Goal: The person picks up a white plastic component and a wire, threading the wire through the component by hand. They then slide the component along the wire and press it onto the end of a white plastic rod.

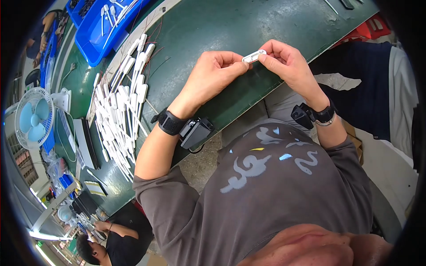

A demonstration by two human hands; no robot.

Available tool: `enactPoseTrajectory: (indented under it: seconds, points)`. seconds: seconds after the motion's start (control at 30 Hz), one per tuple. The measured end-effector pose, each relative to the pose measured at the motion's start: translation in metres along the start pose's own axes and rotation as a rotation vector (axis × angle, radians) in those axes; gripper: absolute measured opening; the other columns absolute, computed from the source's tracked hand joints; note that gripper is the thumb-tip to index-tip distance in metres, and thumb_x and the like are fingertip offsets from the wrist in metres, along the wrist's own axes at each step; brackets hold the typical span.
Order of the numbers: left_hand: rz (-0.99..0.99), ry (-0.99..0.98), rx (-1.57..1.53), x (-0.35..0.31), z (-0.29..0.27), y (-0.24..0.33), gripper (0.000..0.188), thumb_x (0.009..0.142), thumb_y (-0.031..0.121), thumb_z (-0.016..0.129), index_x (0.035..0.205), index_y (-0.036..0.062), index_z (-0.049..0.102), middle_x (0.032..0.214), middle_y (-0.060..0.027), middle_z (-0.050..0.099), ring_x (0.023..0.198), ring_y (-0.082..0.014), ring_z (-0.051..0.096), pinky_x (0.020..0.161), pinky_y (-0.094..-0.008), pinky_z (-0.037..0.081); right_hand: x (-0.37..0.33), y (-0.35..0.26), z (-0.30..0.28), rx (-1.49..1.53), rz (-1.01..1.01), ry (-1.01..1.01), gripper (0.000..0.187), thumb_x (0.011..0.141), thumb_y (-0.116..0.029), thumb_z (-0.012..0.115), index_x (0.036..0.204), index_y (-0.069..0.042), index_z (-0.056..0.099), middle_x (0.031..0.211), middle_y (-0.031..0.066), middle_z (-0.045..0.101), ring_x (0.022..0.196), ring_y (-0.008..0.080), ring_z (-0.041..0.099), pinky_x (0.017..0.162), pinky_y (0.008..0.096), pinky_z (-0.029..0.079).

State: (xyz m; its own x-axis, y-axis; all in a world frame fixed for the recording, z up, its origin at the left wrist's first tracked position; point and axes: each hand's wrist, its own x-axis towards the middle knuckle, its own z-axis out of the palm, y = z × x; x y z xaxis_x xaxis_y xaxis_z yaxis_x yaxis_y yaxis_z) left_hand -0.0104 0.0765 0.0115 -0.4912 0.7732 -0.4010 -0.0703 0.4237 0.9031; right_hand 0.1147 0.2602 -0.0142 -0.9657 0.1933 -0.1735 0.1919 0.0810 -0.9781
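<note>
A small white oblong plastic housing [254,56] is held level between my two hands, just above the green table. My left hand [216,73] pinches one end between thumb and forefinger. At the other end, the thumb and fingers of my right hand [286,64] close on the same piece. Its upper side looks hollow, with a small round feature near the right end; finer detail is too small to make out. Left of my left forearm lies a heap of white stick-shaped parts [117,111] with broad ends, some trailing thin reddish wires.
Beyond the heap stands a blue tray [91,42] with a few white parts inside. A fan [34,119] with blue blades is at the far left. The green table's [199,33] near edge runs below my hands. Another person [126,235] sits at the lower left.
</note>
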Motion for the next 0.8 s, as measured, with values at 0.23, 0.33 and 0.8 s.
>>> enactPoseTrajectory:
  seconds: [0.23, 0.33, 0.8]
  points:
    - [0.054, -0.05, -0.087, 0.002, -0.002, -0.009, 0.027, 0.09, 0.023, 0.066, 0.103, 0.0018, 0.076, 0.071, 0.0065, 0.06, 0.063, 0.0001, 0.046, 0.055, -0.0194, 0.035, 0.001, -0.001, 0.001, -0.022, -0.021, -0.004, 0.014, 0.1, -0.016, 0.059, 0.102, -0.002, 0.062, 0.09, -0.0067, 0.059, 0.076, -0.0025, 0.044, 0.065, 0.0149, 0.035]
    - [0.04, -0.046, -0.061, 0.002, -0.004, -0.008, 0.026, 0.09, 0.023, 0.065, 0.102, 0.0018, 0.076, 0.072, 0.0063, 0.061, 0.063, 0.0004, 0.045, 0.055, -0.0192, 0.035, 0.002, 0.004, 0.003, 0.0, -0.051, 0.022, 0.016, 0.097, -0.018, 0.063, 0.099, -0.002, 0.063, 0.084, -0.0063, 0.06, 0.072, -0.0013, 0.045, 0.062, 0.0169, 0.036]
    - [0.077, -0.004, -0.039, -0.002, 0.001, -0.004, 0.026, 0.091, 0.02, 0.063, 0.103, 0.001, 0.076, 0.076, 0.0047, 0.065, 0.067, -0.001, 0.049, 0.059, -0.0196, 0.039, -0.001, -0.01, 0.0, -0.009, 0.035, -0.096, 0.013, 0.096, -0.013, 0.062, 0.105, -0.003, 0.062, 0.088, -0.0087, 0.06, 0.068, -0.0034, 0.039, 0.058, 0.0151, 0.029]
